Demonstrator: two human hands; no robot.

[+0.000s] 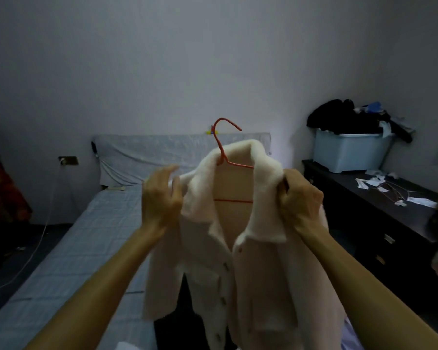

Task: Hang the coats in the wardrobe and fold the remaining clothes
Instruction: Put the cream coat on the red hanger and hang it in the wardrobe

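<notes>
A cream fuzzy coat [238, 261] with buttons down its front hangs in the air before me on a red wire hanger [224, 147], whose hook sticks up above the collar. My right hand [300, 200] grips the coat's right shoulder and collar edge. At the coat's left shoulder, my left hand [161, 198] is blurred, its fingers loosely spread against the fabric. A dark garment [187, 324] lies on the bed beneath the coat, mostly hidden.
A bed [68, 261] with a pale blue checked sheet runs from me to the far wall. At right, a dark dresser [379, 210] carries a light blue bin [349, 152] heaped with dark clothes, plus wire hangers and scraps. A white cable hangs at left.
</notes>
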